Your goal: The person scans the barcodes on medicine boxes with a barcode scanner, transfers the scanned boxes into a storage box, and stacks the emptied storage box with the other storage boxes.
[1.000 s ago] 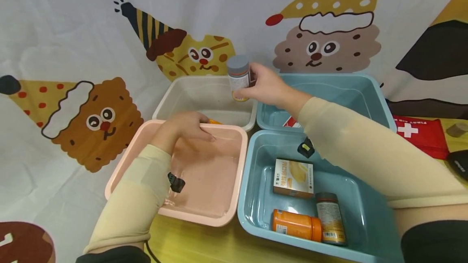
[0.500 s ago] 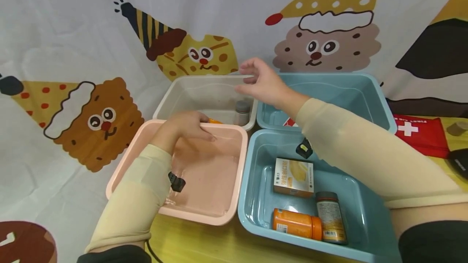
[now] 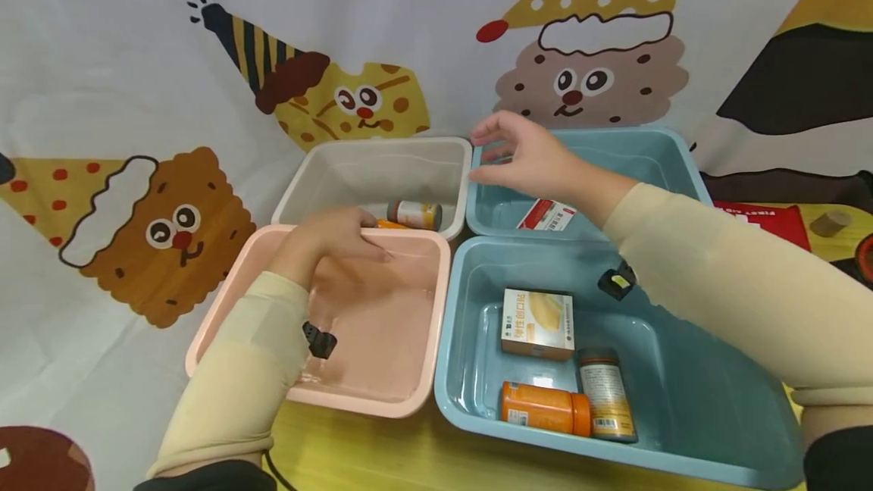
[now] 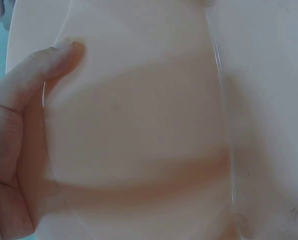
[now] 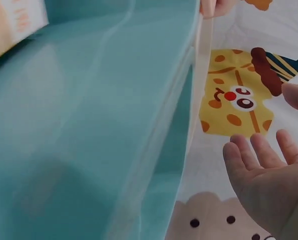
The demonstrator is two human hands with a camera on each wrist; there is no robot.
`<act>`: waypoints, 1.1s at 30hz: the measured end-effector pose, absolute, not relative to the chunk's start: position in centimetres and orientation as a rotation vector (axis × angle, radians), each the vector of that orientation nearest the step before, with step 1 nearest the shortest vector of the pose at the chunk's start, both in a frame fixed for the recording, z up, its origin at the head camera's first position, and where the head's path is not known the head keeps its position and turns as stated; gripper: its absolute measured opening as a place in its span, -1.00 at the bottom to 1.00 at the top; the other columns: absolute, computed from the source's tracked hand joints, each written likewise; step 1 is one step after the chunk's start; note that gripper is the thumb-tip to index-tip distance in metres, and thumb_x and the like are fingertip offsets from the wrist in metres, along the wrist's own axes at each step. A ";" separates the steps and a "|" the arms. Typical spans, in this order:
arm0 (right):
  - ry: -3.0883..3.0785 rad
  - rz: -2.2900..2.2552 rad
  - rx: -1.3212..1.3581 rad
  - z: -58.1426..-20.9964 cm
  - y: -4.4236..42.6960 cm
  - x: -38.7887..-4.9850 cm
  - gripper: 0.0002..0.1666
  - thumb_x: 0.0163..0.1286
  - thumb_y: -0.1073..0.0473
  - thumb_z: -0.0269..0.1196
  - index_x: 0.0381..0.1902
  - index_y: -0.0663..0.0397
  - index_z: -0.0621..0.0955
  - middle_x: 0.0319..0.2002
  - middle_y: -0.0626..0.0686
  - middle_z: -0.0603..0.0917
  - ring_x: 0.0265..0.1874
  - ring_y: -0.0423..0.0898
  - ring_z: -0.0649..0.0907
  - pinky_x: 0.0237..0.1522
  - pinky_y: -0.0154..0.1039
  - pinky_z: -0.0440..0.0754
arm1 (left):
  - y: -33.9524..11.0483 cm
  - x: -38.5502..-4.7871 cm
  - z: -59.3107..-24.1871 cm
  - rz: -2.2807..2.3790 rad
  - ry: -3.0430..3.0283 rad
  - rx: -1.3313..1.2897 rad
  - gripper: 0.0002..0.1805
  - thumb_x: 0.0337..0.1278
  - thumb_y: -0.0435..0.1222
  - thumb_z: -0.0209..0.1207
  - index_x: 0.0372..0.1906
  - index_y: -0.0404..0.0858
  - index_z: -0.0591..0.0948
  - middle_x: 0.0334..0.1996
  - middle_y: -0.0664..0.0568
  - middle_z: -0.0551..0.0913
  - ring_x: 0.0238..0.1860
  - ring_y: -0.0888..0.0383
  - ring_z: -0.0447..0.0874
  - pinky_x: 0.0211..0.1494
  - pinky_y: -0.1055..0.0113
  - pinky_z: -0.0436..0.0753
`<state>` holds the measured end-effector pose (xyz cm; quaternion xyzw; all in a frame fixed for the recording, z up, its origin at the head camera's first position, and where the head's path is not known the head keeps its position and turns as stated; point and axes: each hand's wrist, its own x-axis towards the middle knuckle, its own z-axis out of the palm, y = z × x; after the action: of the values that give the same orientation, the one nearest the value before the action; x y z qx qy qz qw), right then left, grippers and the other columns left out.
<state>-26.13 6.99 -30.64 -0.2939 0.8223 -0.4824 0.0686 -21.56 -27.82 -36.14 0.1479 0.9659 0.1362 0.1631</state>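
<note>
My left hand (image 3: pixel 334 237) grips the back rim of the pink bin (image 3: pixel 375 332); in the left wrist view its thumb presses the inner wall and the hand (image 4: pixel 11 135) wraps the edge. My right hand (image 3: pixel 532 161) hovers over the left side of the back blue bin (image 3: pixel 630 150), holding nothing. Its fingers are loosely curved and apart, as the right wrist view of the hand (image 5: pixel 274 175) also shows. Left of it, in the grey bin (image 3: pixel 382 157), a grey-capped bottle (image 3: pixel 416 214) lies on its side beside something orange (image 3: pixel 391 224).
In the front blue bin (image 3: pixel 696 400) are a white and orange box (image 3: pixel 537 323), an orange bottle (image 3: pixel 542 408) and another bottle (image 3: pixel 605 396). A red and white pack (image 3: pixel 548 215) lies in the back blue bin. Right of the bins are a red pouch (image 3: pixel 771 226) and a small cylinder (image 3: pixel 830 223).
My right hand let go of the grey-capped bottle over the grey bin and moved right. The bottle, upright half a second ago, now lies down. My left hand keeps its place on the pink rim.
</note>
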 end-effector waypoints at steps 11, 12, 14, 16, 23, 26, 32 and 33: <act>2.452 -1.392 -0.969 -31.1 11.2 -22.0 -0.56 0.40 0.25 0.49 0.17 0.12 0.61 0.21 0.08 0.69 0.17 0.06 0.70 0.12 -0.02 0.70 | -28.9 -21.1 -36.0 0.358 2.770 0.418 -0.39 0.02 0.22 0.50 -0.04 -0.18 0.76 -0.21 0.05 0.73 -0.17 0.01 0.63 0.01 0.00 0.60; 2.436 -1.407 -0.973 -31.3 11.5 -21.7 -0.57 0.39 0.27 0.49 0.16 0.11 0.62 0.17 0.07 0.71 0.14 0.04 0.71 0.09 -0.06 0.71 | -29.0 -21.1 -36.0 0.362 2.771 0.419 -0.39 0.02 0.23 0.50 -0.05 -0.18 0.75 -0.22 0.05 0.73 -0.18 0.00 0.63 0.01 0.00 0.60; 2.401 -1.430 -0.979 -31.6 12.2 -21.2 -0.61 0.39 0.28 0.49 0.13 0.10 0.64 0.09 0.06 0.74 0.05 0.01 0.73 0.00 -0.14 0.72 | -29.0 -21.1 -36.0 0.367 2.772 0.417 -0.38 0.01 0.23 0.50 -0.05 -0.18 0.75 -0.22 0.05 0.73 -0.18 0.00 0.63 0.01 -0.01 0.60; 2.373 -1.446 -1.004 -32.2 12.9 -21.0 -0.65 0.40 0.30 0.47 0.09 0.12 0.65 0.01 0.07 0.76 0.00 -0.01 0.73 -0.01 -0.19 0.71 | -29.0 -21.2 -36.1 0.368 2.774 0.407 -0.35 0.01 0.23 0.50 0.00 -0.19 0.75 -0.17 0.04 0.74 -0.15 -0.01 0.64 0.06 -0.02 0.61; 2.238 -1.427 -1.126 -34.3 14.1 -20.4 -0.77 0.42 0.32 0.44 -0.01 0.12 0.69 -0.05 0.19 0.74 -0.12 0.03 0.70 -0.05 -0.20 0.69 | -28.5 -21.3 -36.1 0.352 2.766 0.432 -0.40 0.02 0.23 0.50 -0.08 -0.18 0.75 -0.23 0.06 0.72 -0.19 0.00 0.62 -0.01 0.01 0.60; 2.178 -1.414 -1.181 -34.8 14.0 -19.6 -0.78 0.41 0.33 0.44 -0.04 0.08 0.69 -0.07 0.16 0.73 -0.14 0.03 0.70 -0.06 -0.18 0.70 | -28.3 -21.3 -36.1 0.336 2.771 0.428 -0.37 0.01 0.25 0.49 -0.04 -0.17 0.75 -0.20 0.05 0.73 -0.16 0.00 0.64 0.03 -0.01 0.61; 2.065 -1.313 -1.288 -35.9 13.4 -17.6 -0.78 0.39 0.28 0.48 -0.07 -0.01 0.69 -0.16 -0.04 0.74 -0.20 -0.04 0.73 -0.10 -0.12 0.74 | -27.9 -21.4 -36.0 0.330 2.773 0.440 -0.35 0.03 0.25 0.48 0.00 -0.19 0.75 -0.18 0.03 0.74 -0.14 -0.02 0.64 0.06 -0.04 0.61; 2.073 -1.270 -1.312 -36.2 13.2 -17.3 -0.77 0.38 0.25 0.49 -0.07 -0.05 0.69 -0.17 -0.09 0.74 -0.20 -0.07 0.73 -0.12 -0.11 0.74 | -27.9 -21.5 -36.0 0.329 2.772 0.438 -0.35 0.03 0.24 0.48 0.00 -0.19 0.75 -0.18 0.03 0.73 -0.14 -0.02 0.64 0.06 -0.04 0.61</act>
<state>-17.26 13.19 -36.16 -0.4664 0.7370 -0.4514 0.1884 -21.46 -27.86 -36.01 0.1533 0.9687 0.1151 0.1574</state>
